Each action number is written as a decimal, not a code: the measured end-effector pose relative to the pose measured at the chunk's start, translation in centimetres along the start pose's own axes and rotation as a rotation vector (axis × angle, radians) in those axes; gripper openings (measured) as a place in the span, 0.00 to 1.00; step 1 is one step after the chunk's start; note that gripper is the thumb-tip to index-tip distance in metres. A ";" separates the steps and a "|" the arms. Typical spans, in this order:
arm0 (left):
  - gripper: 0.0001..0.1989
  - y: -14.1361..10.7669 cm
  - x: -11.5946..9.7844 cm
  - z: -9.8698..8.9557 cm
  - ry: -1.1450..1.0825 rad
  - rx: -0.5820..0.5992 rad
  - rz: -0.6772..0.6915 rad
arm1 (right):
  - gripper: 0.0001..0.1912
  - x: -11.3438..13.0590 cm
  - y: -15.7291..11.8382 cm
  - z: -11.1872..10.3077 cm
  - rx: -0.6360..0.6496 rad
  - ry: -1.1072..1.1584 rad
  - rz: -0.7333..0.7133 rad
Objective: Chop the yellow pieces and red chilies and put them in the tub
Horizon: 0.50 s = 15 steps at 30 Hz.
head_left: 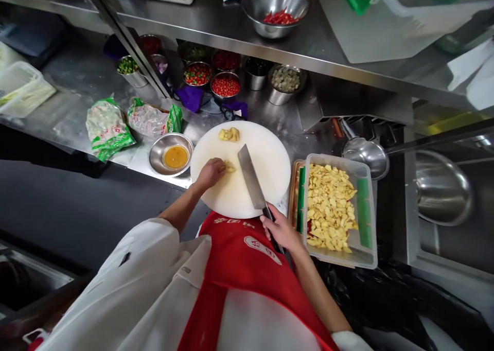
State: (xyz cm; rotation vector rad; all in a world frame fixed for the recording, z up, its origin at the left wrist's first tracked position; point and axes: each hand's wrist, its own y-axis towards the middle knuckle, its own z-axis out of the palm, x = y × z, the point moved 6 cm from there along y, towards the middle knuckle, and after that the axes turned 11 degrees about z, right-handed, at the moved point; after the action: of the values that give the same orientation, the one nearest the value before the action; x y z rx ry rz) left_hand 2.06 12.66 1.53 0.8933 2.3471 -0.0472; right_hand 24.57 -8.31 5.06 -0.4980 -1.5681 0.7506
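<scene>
On the round white cutting board (266, 155), my left hand (211, 173) has its fingers bent together against a small pale yellow piece (230, 166), which looks like ginger. My right hand (281, 229) is wrapped round the black handle of a cleaver (250, 177). The cleaver's blade lies over the board, to the right of the yellow piece and apart from it. A knobbly yellow chunk (229, 134) sits near the board's far edge. Right of the board, a clear plastic bin (369, 222) holds many yellow slices (331, 202).
A metal bowl of orange-brown liquid (155, 158) and two green-white bags (106, 127) stand left of the board. Several metal pots of chopped ingredients (226, 86) are behind it, under a steel shelf (216, 32). A ladle (365, 155) lies behind the bin.
</scene>
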 end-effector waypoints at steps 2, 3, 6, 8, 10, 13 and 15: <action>0.09 0.7 -0.3 0.3 -0.012 0.010 0.127 | 0.30 0.6 0.8 0.9 -0.040 -0.104 0.022; 0.08 1.0 -0.4 0.4 -0.025 0.030 0.191 | 0.30 0.8 1.0 1.2 -0.059 -0.137 0.040; 0.10 1.7 -0.7 0.7 -0.087 0.124 0.381 | 0.30 1.6 0.6 2.0 -0.104 -0.209 0.076; 0.11 2.0 -1.1 0.5 -0.115 0.156 0.483 | 0.30 2.6 -0.2 2.4 -0.133 -0.299 0.067; 0.12 2.2 -1.4 0.4 -0.132 0.176 0.554 | 0.30 3.8 -1.3 2.7 -0.188 -0.434 0.028; 0.13 2.3 -1.6 0.5 -0.127 0.185 0.582 | 0.30 5.3 -2.4 2.9 -0.242 -0.588 0.002; 0.13 2.2 -1.6 0.6 -0.118 0.173 0.582 | 0.30 5.5 -2.3 3.1 -0.228 -0.619 0.020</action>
State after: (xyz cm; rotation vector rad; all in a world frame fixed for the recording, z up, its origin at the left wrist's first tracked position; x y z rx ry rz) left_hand 4.66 13.23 2.37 1.5799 1.9162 -0.0623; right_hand 21.02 -6.59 10.54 -0.4701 -2.2457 0.7875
